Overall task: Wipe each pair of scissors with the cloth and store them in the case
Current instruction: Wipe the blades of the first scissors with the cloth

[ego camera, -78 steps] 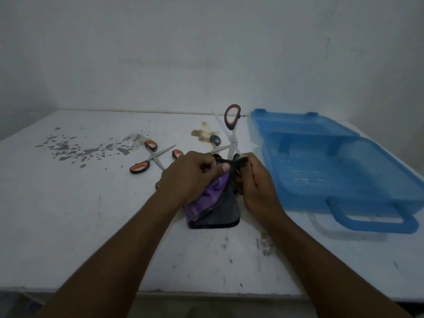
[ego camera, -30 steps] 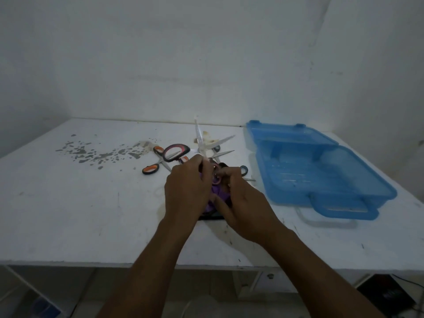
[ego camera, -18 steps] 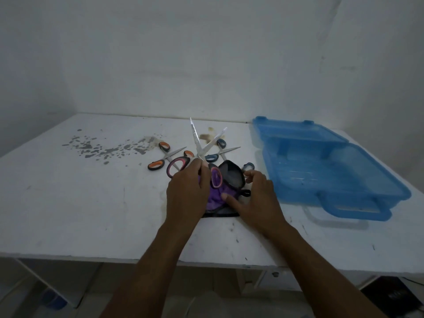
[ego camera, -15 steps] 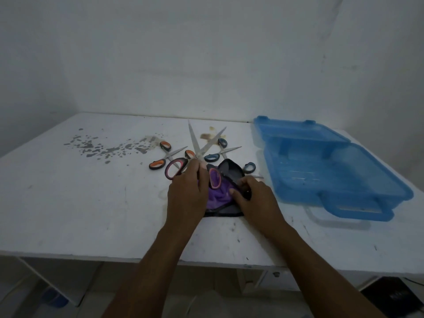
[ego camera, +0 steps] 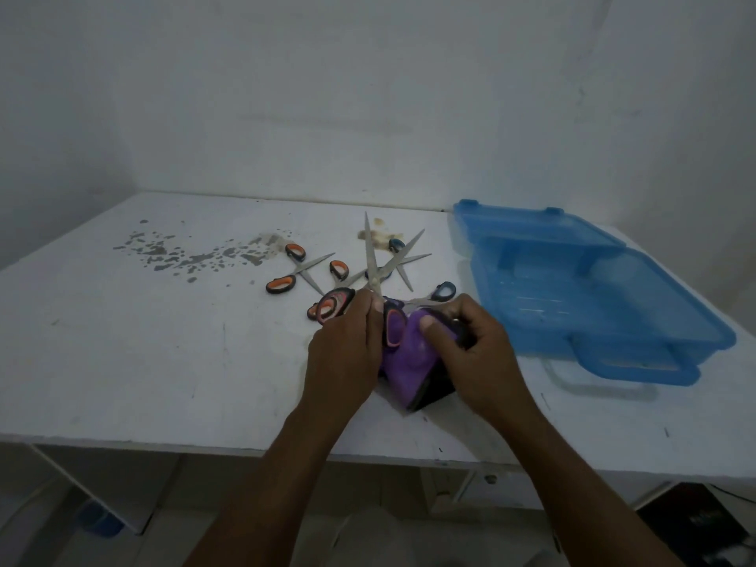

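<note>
The pink-handled scissors (ego camera: 369,255) are up off the table (ego camera: 163,362), pinched near the pivot by the left hand (ego camera: 347,345), blades spread in a V and pointing away from the person. One handle loop sticks out past the left side of that hand; the other hangs between the two hands, against the purple cloth (ego camera: 403,362).

They look like steel with rubbery loops: stiff, fairly light, and smooth along the blades, so they could slip. With the edges open and the tips bare, I'd judge the safe hold is where it is now, at the pivot or the loops, never the blades. The cloth is soft and limp, with a dark underside showing at the bottom corner, and it will bunch wherever it is squeezed.

The right hand (ego camera: 470,349) has its fingers curled round a wad of the cloth, the thumb pressed flat on top, knuckles turned toward the case. Both forearms reach in from the near edge, with the wrists close together.

The blue plastic case (ego camera: 572,304) lies open just right of the right hand, with nothing I can make out in it. Orange-handled scissors (ego camera: 280,285) and blue-handled scissors (ego camera: 444,290) lie just beyond the hands.
</note>
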